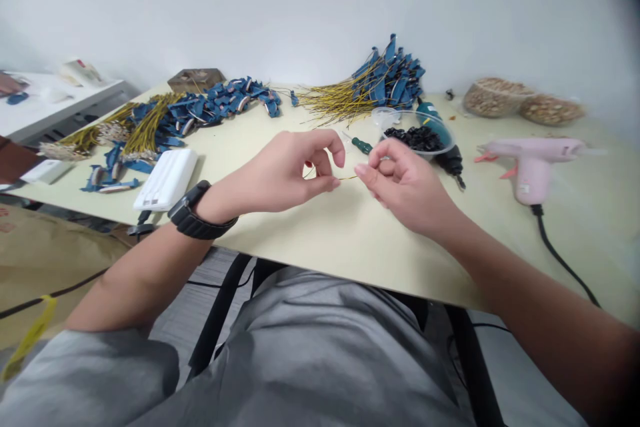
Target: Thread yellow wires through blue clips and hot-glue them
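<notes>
A thin yellow strand [348,178], like cord or fine wire, runs almost level between my two hands over the table. My left hand [285,170], with a black watch on its wrist, pinches one part of it between thumb and fingers. Thumb and forefinger of my right hand [400,183] are closed on the other side of the strand. Most of its length is hidden by the fingers. Just behind the right hand lie a green-handled screwdriver [361,145] and a clear bowl [453,140] holding small black pieces [415,138].
Blue pieces with yellow strands form one pile [390,77] at the back and another [220,103] at the left. A white power bank [167,179] lies left. On the right are a pink glue gun [535,163], a dark rotary tool [450,161] and bags of tan bits [495,97].
</notes>
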Action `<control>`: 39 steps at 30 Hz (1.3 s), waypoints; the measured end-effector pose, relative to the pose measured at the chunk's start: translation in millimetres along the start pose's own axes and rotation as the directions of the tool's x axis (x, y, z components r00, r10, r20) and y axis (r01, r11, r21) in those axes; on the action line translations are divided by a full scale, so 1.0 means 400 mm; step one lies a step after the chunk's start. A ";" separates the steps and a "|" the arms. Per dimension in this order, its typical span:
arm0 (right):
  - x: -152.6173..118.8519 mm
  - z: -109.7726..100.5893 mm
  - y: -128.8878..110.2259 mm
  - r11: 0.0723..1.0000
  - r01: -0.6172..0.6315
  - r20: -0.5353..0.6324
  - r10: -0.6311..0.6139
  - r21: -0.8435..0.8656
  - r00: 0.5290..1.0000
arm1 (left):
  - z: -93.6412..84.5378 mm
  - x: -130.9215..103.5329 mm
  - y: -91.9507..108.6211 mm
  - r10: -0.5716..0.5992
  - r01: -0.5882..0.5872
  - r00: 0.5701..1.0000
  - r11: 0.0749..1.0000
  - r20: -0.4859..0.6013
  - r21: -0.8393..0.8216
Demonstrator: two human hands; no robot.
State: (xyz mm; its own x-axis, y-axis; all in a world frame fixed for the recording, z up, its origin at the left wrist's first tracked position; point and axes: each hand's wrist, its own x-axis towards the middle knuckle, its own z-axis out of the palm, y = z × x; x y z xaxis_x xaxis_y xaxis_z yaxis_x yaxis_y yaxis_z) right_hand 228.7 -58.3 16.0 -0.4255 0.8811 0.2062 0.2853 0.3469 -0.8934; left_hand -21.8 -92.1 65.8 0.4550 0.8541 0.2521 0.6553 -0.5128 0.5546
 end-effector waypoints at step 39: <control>0.048 0.048 0.093 0.787 0.474 0.377 -0.331 -0.395 0.865 | 0.021 -0.004 -0.201 -0.116 0.038 0.986 0.854 0.119 0.518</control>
State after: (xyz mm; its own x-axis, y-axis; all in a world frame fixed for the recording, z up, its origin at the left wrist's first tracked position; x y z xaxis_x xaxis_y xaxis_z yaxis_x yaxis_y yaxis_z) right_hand 214.8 -34.5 -20.9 -0.7865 0.5258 0.3239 0.3619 0.8174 -0.4483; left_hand -70.1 -53.0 14.3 0.4444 0.8913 0.0900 0.8896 -0.4509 0.0724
